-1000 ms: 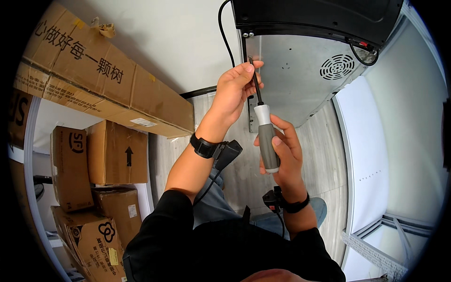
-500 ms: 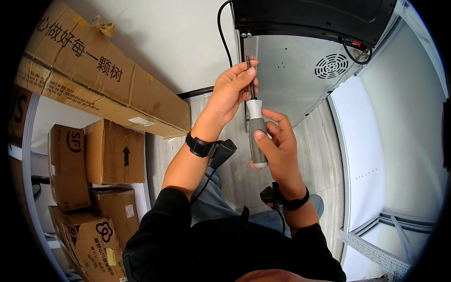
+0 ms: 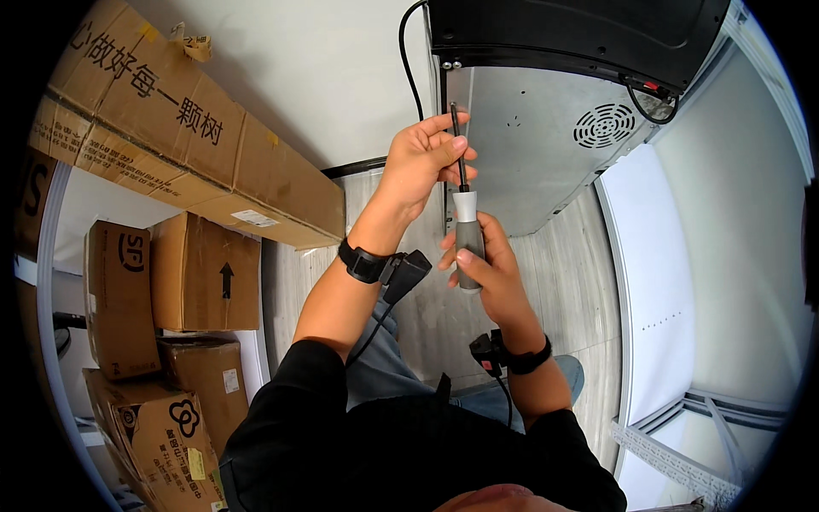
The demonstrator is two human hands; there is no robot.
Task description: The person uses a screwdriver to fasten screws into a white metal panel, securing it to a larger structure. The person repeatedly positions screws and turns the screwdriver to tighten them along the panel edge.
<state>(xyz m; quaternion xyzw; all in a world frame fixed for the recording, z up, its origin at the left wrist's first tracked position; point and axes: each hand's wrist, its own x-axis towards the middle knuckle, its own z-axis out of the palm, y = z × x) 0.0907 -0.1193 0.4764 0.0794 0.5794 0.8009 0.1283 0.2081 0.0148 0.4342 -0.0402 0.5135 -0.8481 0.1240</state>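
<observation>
A screwdriver [image 3: 467,237] with a grey and white handle and a dark shaft points away from me. Its tip reaches the left edge of a metal panel [image 3: 533,128], where a small screw head seems to sit; contact cannot be made out. My right hand [image 3: 493,266] is closed around the handle, thumb on top. Higher up, my left hand [image 3: 429,156] pinches the shaft between thumb and fingers near the tip. The panel belongs to a machine with a black top housing [image 3: 572,34].
A long cardboard box [image 3: 192,145] lies at the left, with several smaller cartons [image 3: 207,273] stacked on a shelf below it. A black cable [image 3: 408,64] hangs beside the machine. A white panel [image 3: 653,256] stands on the right. Wood-look flooring [image 3: 567,282] lies beneath.
My right hand has shifted its grip on the screwdriver handle, its fingers coming round to the left side. The screwdriver tilts slightly differently. My left hand stays on the shaft.
</observation>
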